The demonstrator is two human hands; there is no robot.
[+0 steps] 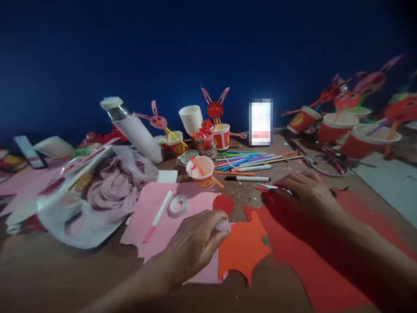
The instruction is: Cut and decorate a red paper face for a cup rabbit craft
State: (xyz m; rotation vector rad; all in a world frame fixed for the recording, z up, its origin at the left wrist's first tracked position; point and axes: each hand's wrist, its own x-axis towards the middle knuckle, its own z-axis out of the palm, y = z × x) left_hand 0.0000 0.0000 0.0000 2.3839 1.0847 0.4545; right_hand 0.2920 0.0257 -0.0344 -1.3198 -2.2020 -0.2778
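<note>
My left hand [198, 239] is closed, its thumb and fingers pinching a small translucent, whitish piece [223, 224] whose kind I cannot make out. It is above the edge where pink paper [198, 200] meets jagged orange paper [244, 245]. Farther right, my right hand [309, 191] has its fingers curled down over a thin, pale, pointed tool [275, 188]; its thumb is hidden. Red paper [293, 243] lies beneath that hand and forearm. A roll of clear tape [178, 205], a white and pink marker [158, 216] and a red paper circle [223, 204] rest by my left hand.
Behind stand a paper cup [203, 178] with orange sticks, a cup with a red rabbit face [215, 108], stacked white cups [190, 118] and a white bottle [137, 132]. Colourful sticks [250, 160] and a black-capped marker [250, 178] lie mid-table. A plastic bag [71, 226] is left.
</note>
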